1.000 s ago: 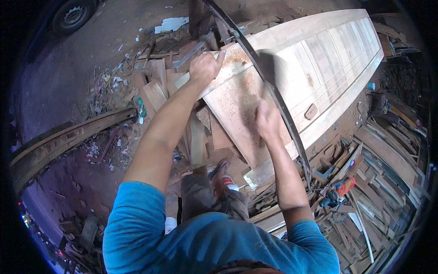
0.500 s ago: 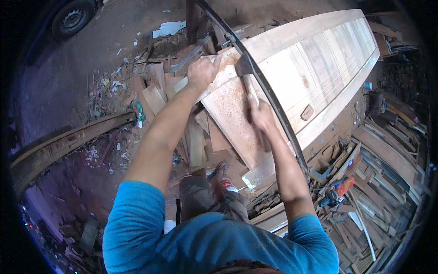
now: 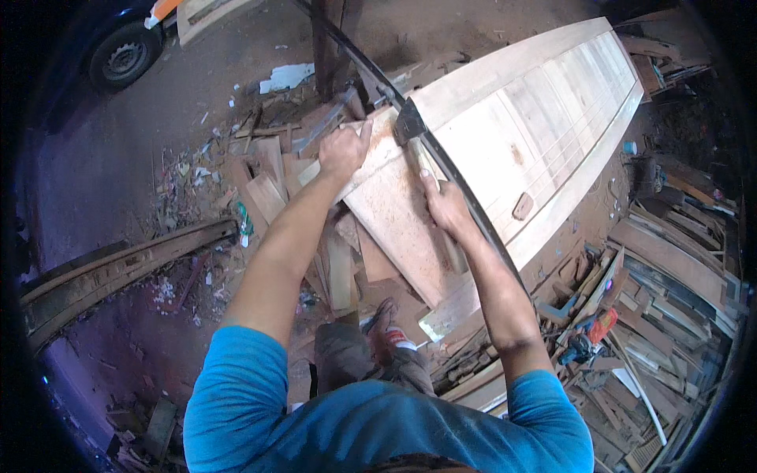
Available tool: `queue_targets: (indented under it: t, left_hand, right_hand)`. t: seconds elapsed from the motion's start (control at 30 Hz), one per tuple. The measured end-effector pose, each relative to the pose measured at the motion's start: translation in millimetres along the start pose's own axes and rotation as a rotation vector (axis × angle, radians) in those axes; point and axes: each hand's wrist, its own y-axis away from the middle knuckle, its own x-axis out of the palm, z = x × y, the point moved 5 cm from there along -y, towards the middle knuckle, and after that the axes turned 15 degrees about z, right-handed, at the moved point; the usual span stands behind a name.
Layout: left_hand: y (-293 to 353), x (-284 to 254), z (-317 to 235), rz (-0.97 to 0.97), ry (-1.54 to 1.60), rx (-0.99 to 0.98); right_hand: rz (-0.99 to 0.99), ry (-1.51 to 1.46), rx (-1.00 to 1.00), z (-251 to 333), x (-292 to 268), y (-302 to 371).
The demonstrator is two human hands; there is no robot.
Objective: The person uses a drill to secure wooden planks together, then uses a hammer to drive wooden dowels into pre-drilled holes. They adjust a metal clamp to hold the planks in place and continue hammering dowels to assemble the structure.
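Note:
A pale wooden panel door (image 3: 473, 134) lies in front of me, with sawdust over its near end. A long dark metal bar (image 3: 473, 193), which looks like a bar clamp, crosses it diagonally. My right hand (image 3: 448, 208) is wrapped round the wooden handle of a hammer (image 3: 421, 154). The hammer's dark head overlaps the bar, and I cannot tell whether they touch. At the door's left edge my left hand (image 3: 343, 150) is closed over the wood, thumb stretched along the top; its fingertips are partly hidden.
A small reddish wood block (image 3: 522, 206) lies on the door. Offcuts (image 3: 339, 260) are heaped beneath its near end. Stacked boards (image 3: 670, 276) and a red-and-blue power tool (image 3: 587, 335) fill the right side. A long beam (image 3: 134, 264) and a vehicle wheel (image 3: 124, 57) are at left.
The hammer head has shifted slightly up and left against the bar, and my right hand is less blurred. My left hand keeps its place on the door edge. The view has tilted a little.

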Motion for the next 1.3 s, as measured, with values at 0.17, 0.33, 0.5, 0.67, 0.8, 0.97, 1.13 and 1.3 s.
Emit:
queue_targets:
  t: [0.17,0.33,0.5,0.67,0.8,0.97,1.13,1.3]
  left_hand:
    - [-1,-7,-2,-0.023,-0.037,-0.009]
    - [4,11,8,-0.143,-0.032,0.014]
    - [22,13,-3,-0.075,-0.088,0.110]
    - [35,21,-3,-0.468,-0.349,0.373]
    - [86,91,-13,-0.356,-0.435,0.371]
    - [37,70,-37,-0.378,-0.323,0.357]
    - [29,85,-89,-0.402,-0.400,0.345]
    - [146,186,-150,-0.179,-0.486,0.616]
  right_hand:
    - [-0.212,0.003,-0.361,13,-10,6]
    - [-0.086,0.035,-0.095,-28,1,0]
    - [0.058,-0.100,-0.040,-10,11,11]
    - [0.266,-0.141,0.097,-26,21,53]
    - [0.383,-0.421,0.091,-104,61,175]
    - [0.337,-0.643,0.359,-202,82,321]
    - [0.131,-0.659,0.580,-346,92,419]
    - [-0.046,-0.826,0.682,-491,123,482]
